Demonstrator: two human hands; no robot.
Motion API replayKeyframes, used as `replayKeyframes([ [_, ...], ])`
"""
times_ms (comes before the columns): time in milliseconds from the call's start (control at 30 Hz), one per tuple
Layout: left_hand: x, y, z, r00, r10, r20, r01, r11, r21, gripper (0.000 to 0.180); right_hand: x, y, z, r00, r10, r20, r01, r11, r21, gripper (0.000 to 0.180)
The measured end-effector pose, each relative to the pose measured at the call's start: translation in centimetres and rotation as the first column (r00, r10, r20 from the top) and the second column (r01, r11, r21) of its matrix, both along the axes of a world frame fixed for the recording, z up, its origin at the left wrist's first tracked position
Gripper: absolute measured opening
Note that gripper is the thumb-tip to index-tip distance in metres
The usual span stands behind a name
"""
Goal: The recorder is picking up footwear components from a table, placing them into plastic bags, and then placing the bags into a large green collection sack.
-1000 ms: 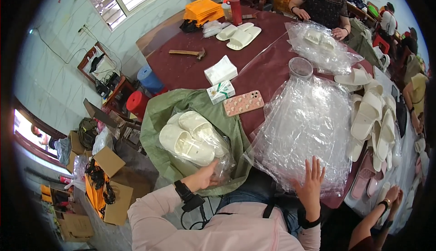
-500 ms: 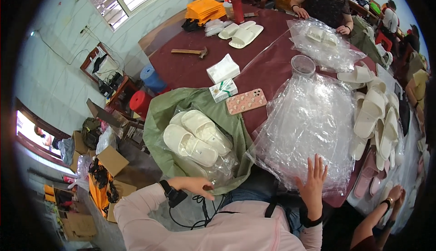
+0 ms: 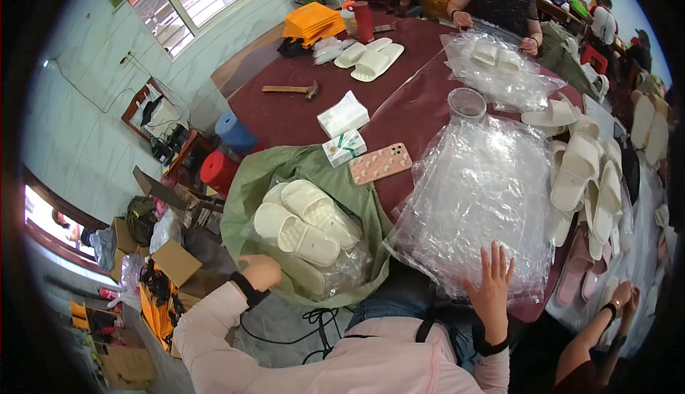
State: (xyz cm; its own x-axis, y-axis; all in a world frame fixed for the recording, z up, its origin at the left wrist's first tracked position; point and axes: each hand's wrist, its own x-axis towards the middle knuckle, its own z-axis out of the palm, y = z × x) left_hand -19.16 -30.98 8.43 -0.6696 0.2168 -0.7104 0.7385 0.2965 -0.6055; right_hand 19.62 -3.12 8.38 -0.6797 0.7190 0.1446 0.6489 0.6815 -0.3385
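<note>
My left hand point(image 3: 262, 272) is at the near left edge of an open green sack point(image 3: 246, 183); its fingers are mostly hidden, so whether it grips the cloth cannot be told. White slippers point(image 3: 308, 241) in clear plastic lie inside the sack. My right hand point(image 3: 491, 280) is open, fingers spread, at the near edge of a stack of clear plastic bags point(image 3: 474, 201) on the dark red table point(image 3: 285, 119).
Beyond the sack are a patterned phone point(image 3: 381, 164), a small box point(image 3: 344, 148), white tissues point(image 3: 343, 115) and a hammer point(image 3: 291, 90). White slippers point(image 3: 574, 173) pile up on the right, above pink ones point(image 3: 574, 269). Another person's hands point(image 3: 625, 295) are at lower right.
My left hand has moved left, from the sack's near edge to its left side, and its fingers have turned out of sight. My right hand stays on the bags. The view has shifted slightly.
</note>
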Motion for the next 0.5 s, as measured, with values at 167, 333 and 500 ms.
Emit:
replayKeyframes([
  [167,-1.0,0.1,1.2,0.999,-0.008,-0.044,0.010,0.999,0.052,0.027,0.4,0.3,0.3,1.000,-0.004,0.026,0.003,1.000,0.020,0.073],
  [333,1.5,2.6,4.5,0.958,-0.285,-0.021,0.272,0.889,0.368,0.014,0.4,0.4,-1.0,0.992,-0.036,0.121,0.028,0.997,0.069,0.066],
  [500,6.5,10.4,7.9,0.812,-0.557,0.174,0.184,0.527,0.830,0.026,0.6,0.3,-2.2,0.985,-0.105,0.137,0.093,0.991,0.093,0.066],
])
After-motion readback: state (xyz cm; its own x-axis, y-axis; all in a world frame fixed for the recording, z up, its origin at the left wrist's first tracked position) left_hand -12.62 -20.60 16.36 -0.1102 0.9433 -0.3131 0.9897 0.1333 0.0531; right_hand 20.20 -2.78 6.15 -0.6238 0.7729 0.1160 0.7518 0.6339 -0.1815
